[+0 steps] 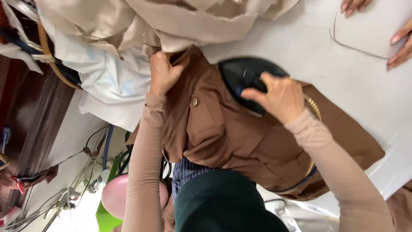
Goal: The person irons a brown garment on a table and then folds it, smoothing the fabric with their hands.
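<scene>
At the left, a fold of the brown garment (223,133) is pinched shut in the left hand (163,72). The garment is seen spread on the white ironing table (343,81), plain brown with a buttoned pocket flap; its long axis is laid from upper left to lower right. Further right, the black iron (240,77) is gripped by the right hand (279,96), its tip pointed up-left.

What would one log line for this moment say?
left hand: grips brown garment edge | right hand: on black iron, pressing garment | surface: white table | nearby: another person's hands on white panel
</scene>
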